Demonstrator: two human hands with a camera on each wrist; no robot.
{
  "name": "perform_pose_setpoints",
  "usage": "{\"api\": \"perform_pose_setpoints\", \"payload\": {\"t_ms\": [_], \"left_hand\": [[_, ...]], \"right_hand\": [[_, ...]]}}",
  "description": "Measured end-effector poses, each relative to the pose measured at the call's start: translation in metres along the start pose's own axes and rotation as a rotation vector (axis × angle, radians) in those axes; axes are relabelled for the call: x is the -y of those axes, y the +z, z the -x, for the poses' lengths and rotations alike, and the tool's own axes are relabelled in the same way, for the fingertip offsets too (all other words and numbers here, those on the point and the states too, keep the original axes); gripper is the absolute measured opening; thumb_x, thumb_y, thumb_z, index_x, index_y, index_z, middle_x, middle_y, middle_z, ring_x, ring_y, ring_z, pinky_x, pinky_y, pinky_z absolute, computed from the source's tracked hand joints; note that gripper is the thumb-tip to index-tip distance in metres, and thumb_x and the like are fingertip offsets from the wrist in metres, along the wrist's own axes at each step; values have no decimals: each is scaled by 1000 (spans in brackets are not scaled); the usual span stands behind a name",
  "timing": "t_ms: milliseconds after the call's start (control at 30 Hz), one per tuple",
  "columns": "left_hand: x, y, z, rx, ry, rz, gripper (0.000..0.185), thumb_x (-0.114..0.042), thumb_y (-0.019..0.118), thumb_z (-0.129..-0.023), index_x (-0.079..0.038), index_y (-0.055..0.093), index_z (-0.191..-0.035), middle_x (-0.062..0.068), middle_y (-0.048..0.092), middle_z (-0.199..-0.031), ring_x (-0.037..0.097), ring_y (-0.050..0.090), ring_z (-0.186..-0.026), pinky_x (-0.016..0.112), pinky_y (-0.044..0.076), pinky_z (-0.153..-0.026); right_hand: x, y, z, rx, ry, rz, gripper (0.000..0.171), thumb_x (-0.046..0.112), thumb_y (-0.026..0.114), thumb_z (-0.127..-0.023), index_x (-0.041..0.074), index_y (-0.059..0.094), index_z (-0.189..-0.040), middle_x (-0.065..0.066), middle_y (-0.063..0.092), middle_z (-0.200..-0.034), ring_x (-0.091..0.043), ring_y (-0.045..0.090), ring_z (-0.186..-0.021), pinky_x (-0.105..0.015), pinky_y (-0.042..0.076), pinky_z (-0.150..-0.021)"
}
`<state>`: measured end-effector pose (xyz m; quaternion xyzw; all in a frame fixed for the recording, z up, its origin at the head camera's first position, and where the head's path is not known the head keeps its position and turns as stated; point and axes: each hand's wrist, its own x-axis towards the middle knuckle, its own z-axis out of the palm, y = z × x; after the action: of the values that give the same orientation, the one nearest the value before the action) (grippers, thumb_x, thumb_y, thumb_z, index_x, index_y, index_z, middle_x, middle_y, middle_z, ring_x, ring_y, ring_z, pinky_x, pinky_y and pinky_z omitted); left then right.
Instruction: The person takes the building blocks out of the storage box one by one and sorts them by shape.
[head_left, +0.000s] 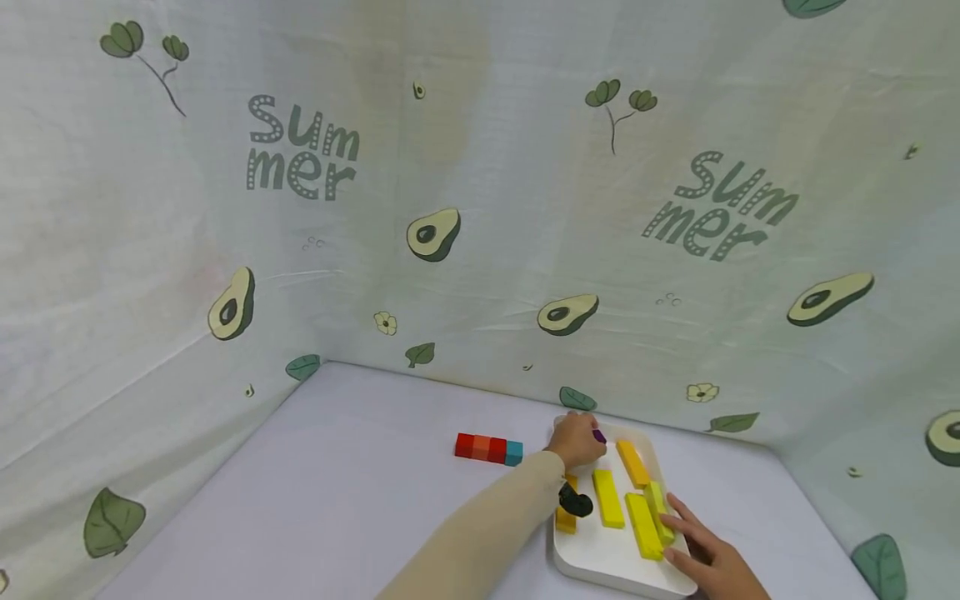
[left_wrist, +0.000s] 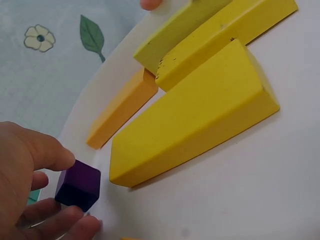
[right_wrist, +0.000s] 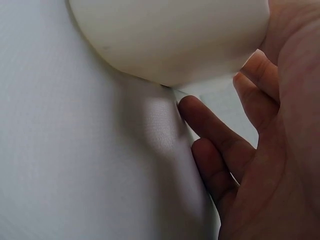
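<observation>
**A:** What is the left hand (head_left: pixel 577 439) doing?

**B:** It is at the far left corner of the white tray (head_left: pixel 600 557), with thumb and fingers (left_wrist: pixel 47 152) pinching a small purple cube (left_wrist: pixel 77 185). In the left wrist view the cube sits just above the tray floor, close to the rim.

**A:** And what lies just beside the cube?

**B:** To its right is a long yellow block (left_wrist: pixel 195 117), lying flat. Beyond that are an orange block (left_wrist: pixel 122 107) along the far rim, another yellow block (left_wrist: pixel 230 35) and a pale yellow-green one (left_wrist: pixel 177 27). In the head view one more orange-yellow piece (head_left: pixel 566 518) lies at the tray's left side, partly under the sleeve (head_left: pixel 487 533).

**A:** The right hand (head_left: pixel 708 554)?

**B:** It rests at the tray's near right edge, fingers (right_wrist: pixel 210 130) fairly straight and together, lying against the tray's outer wall and the tabletop. It grips nothing.

**A:** Anything outside the tray?

**B:** A short row of cubes (head_left: pixel 488 448), red, orange, red and teal, stands on the pale table (head_left: pixel 337 500) to the left of the tray, apart from it. An avocado-print cloth (head_left: pixel 480 208) hangs behind.
</observation>
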<state>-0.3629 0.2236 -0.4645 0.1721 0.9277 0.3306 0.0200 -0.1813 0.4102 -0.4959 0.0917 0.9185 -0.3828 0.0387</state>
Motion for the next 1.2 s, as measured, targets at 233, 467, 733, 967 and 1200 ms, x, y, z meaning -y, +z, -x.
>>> {"api": "perform_pose_setpoints", "payload": {"t_ms": [233,467,733,967,1200], "left_hand": [[-3,-2,0,-2,-18,-77,35,-32,80,-86,-19,69,-117,-2,61,-99,15,51,-86,27,50,-79],[-3,-3,-1,-26,-25,-172,28,-34,77,-88,-15,72,-108,-2,63,-93,15,51,-82,27,51,-79],[-2,10,-5,-57,-49,-179,29,-37,80,-86,-15,74,-103,-3,64,-85,15,51,-79,27,52,-79],[-1,-1,-4,-21,-74,-118,27,-35,79,-87,-13,74,-103,-2,63,-84,16,51,-76,28,52,-76],[-4,-17,2,62,-61,179,23,-23,80,-85,-8,72,-101,0,62,-81,15,59,-61,27,55,-60]], "right_hand": [[2,1,1,-8,15,6,71,55,73,-85,12,59,-141,-9,23,-163,-44,29,-143,-50,42,-104],[7,2,-2,-4,12,8,71,57,71,-86,13,59,-141,-9,24,-163,-46,27,-143,-53,40,-105],[-1,1,-2,0,-1,-9,70,52,73,-86,11,59,-140,-11,23,-162,-45,28,-143,-50,43,-104],[-1,4,-4,14,-15,-13,68,51,73,-87,12,59,-141,-11,23,-163,-46,28,-143,-49,45,-102],[-6,-5,-6,39,-18,15,68,52,70,-89,12,57,-143,-12,21,-163,-49,28,-142,-49,49,-98]]}}
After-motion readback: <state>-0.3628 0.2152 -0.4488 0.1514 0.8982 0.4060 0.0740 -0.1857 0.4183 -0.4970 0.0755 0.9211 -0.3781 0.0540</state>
